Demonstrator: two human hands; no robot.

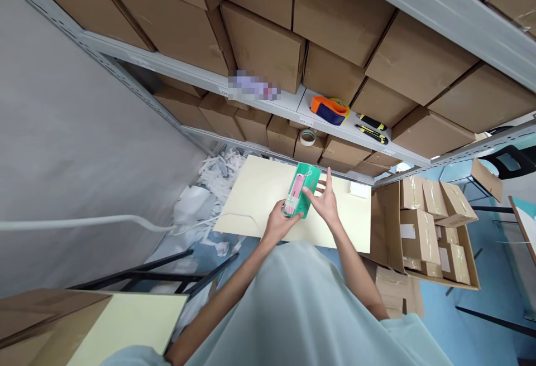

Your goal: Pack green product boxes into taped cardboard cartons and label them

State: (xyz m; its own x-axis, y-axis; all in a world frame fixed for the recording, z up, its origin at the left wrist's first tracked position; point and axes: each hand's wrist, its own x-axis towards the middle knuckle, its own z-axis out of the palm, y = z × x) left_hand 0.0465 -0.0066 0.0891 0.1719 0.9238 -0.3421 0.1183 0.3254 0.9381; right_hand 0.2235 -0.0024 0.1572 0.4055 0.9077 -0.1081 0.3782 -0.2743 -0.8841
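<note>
The step in hand looks like handling and looking over a single slim green box [309,196], which is held up above the pale yellow tabletop [259,187] with its pink-patterned face toward the wearer. The left hand [280,224] has the box by its lower end, pinching it with the thumb along the near edge and the fingers around the left side; that grip seems to carry the weight. The right hand [326,203] is spread, its thumb at the front face near the right side, its index finger pointing up and away, and the other fingers loosely bent beside the edge; how firmly the thumb presses, I cannot tell. Turning the box or working at its upper end would call for the left pinch to hold steady while the right fingers come in against the side, lightly enough not to dent what looks like thin card. A small white box [359,189] lies toward the right of the tabletop. On the shelf [288,102] beyond are an orange-and-blue tape dispenser [330,110] and two yellow-and-black utility knives [372,131], all untouched and well apart from both hands.
</note>
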